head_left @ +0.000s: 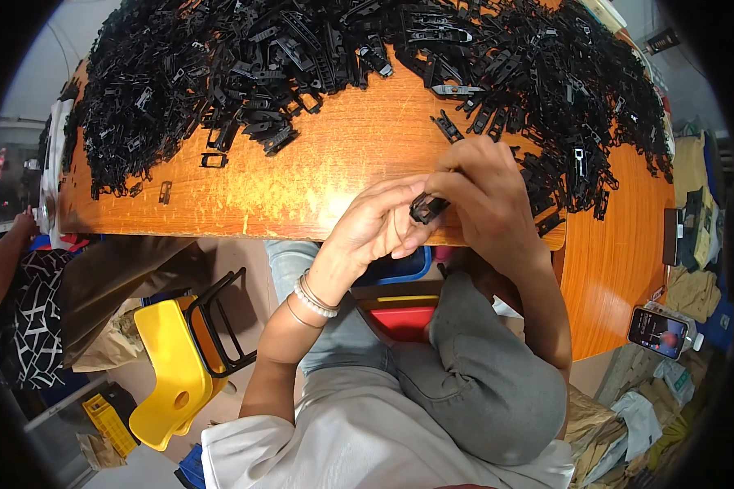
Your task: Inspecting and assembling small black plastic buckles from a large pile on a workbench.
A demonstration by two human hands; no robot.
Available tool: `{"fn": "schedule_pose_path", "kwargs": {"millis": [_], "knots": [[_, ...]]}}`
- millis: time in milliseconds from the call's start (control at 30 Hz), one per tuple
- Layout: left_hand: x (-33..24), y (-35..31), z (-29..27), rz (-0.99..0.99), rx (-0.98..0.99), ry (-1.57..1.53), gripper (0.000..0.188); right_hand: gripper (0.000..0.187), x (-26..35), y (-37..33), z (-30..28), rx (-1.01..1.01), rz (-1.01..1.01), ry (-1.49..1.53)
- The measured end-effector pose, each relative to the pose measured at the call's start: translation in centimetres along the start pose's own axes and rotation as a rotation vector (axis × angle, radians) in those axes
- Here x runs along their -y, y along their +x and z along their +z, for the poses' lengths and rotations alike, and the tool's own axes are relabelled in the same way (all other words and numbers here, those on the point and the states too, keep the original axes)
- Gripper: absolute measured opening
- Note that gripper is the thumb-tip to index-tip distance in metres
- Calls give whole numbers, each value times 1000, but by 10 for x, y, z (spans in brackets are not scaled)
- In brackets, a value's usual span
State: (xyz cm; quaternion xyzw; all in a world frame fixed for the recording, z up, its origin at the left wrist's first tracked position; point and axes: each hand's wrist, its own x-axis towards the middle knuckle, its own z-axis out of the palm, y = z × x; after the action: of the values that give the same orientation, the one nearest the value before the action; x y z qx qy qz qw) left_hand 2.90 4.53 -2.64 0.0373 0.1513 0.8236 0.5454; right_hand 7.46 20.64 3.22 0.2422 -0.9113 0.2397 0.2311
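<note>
A small black plastic part [426, 209] with an open frame-like end is held between my hands, just over the table's near edge. My left hand [375, 220] has its thumb and fingers closed round the near end of the part. From above, my right hand [485, 196] pinches the other end, and its fingers hide much of it. Whether it is one part or two fitted together I cannot make out. Closest to my right hand lies a loose black plastic part [446, 126], at the rim of the heap.
Large heaps of black plastic parts [245, 49] cover the back of the wooden table [302, 179]. Blue and red bins [400, 322] stand below its edge. A yellow chair [163, 359] is at left, near another person's arm [4, 257]. A phone [659, 332] stands at right.
</note>
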Motion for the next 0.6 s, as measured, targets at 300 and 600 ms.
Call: {"fn": "schedule_pose_path", "kwargs": {"millis": [300,600], "knots": [[2,-1,5,140,-136,198,38,19,13,-19,-1,-168,192,82],[2,-8,0,297,-95,410,45,22,26,-20,13,-158,249,-7]]}}
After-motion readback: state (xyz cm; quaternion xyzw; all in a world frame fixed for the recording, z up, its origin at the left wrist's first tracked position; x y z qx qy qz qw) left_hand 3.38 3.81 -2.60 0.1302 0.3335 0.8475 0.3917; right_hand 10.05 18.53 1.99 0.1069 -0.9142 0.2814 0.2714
